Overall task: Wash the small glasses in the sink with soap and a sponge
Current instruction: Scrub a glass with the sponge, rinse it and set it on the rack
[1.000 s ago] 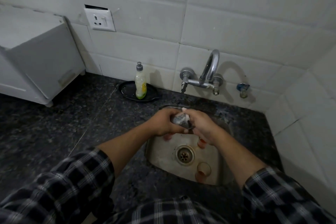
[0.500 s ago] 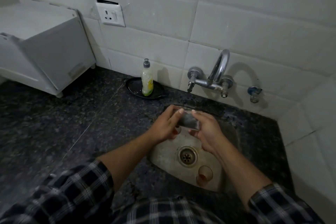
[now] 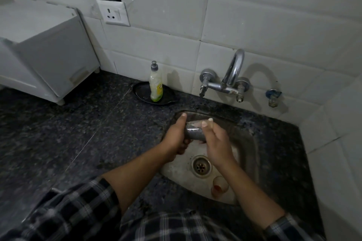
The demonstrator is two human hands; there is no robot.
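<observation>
Both hands hold one small clear glass (image 3: 195, 133) on its side above the steel sink (image 3: 251, 143). My left hand (image 3: 175, 139) wraps its left end, thumb pointing up. My right hand (image 3: 216, 143) grips the right end, with its fingertips over the rim. I cannot make out a sponge. A second small glass (image 3: 219, 187) with reddish residue stands upright on the sink floor, just right of the drain (image 3: 201, 166) and beside my right forearm. The soap bottle (image 3: 156, 84) stands on a black dish (image 3: 140, 92) behind and left of the sink.
A chrome tap (image 3: 233, 72) juts from the tiled wall over the sink's back edge, with a small valve (image 3: 273, 97) to its right. A white box-like unit (image 3: 45, 51) sits on the dark granite counter (image 3: 78, 133) at far left. A wall socket (image 3: 113, 12) is above the bottle.
The glass has tipped from nearly upright to lying sideways between my hands, and my fingers have shifted along it. The camera has leaned in and to the left.
</observation>
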